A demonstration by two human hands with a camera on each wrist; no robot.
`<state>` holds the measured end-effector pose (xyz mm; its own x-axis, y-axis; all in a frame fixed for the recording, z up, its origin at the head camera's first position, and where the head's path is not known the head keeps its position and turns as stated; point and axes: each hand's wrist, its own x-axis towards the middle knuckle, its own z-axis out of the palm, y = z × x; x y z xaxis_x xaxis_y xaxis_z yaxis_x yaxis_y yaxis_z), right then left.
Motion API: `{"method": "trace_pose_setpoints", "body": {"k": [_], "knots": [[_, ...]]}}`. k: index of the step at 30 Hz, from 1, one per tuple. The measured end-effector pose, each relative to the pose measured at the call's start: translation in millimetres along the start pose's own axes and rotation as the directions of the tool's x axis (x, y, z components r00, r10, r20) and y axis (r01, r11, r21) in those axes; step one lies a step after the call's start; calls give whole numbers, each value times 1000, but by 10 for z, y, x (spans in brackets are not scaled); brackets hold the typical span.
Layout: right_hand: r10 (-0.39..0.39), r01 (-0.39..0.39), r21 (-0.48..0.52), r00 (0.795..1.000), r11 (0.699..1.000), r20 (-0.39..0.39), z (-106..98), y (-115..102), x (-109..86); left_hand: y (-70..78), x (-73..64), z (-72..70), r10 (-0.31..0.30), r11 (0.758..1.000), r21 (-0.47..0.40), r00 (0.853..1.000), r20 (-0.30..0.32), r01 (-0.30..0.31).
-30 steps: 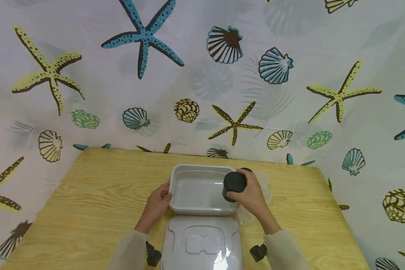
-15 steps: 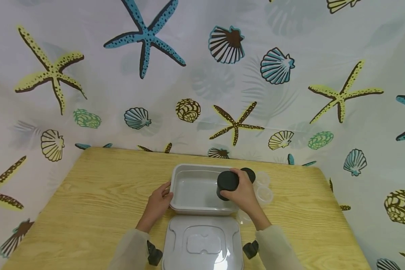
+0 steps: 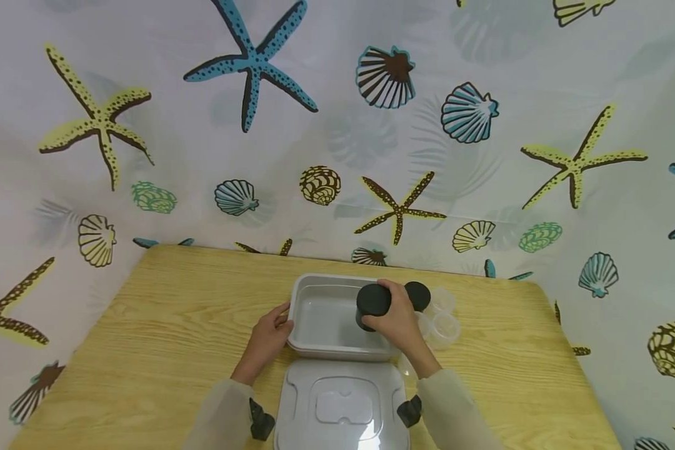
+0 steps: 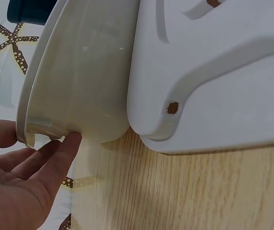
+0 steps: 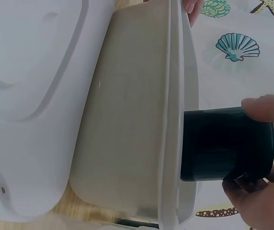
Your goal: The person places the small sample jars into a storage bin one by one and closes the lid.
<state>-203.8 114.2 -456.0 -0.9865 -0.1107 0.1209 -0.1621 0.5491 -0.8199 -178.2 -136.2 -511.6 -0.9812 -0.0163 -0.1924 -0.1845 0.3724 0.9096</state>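
The right hand (image 3: 398,319) grips a smooth black cylinder (image 3: 373,300), axis near upright, at the right half of the pale rectangular tub (image 3: 337,352), base contact unclear; the left hand (image 3: 270,334) pinches the tub's left rim.

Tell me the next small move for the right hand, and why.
Probably lower the black cylinder straight down to the floor of the white bin: the right hand grips it above the bin's right part, the rim hides its lower end in the right wrist view, and the left hand holds the bin's left rim.
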Motion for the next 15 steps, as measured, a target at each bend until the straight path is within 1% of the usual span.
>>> {"method": "trace_pose_setpoints", "body": {"k": [6,15], "knots": [[-12,12,-4,1000,1000,1,70,-4,34,23,9,3,3,1000,16,1000,0,-3],[10,-10,-14,1000,1000,4,171,45,73,47,-31,1,2,1000,25,1000,-1,-2]]}}
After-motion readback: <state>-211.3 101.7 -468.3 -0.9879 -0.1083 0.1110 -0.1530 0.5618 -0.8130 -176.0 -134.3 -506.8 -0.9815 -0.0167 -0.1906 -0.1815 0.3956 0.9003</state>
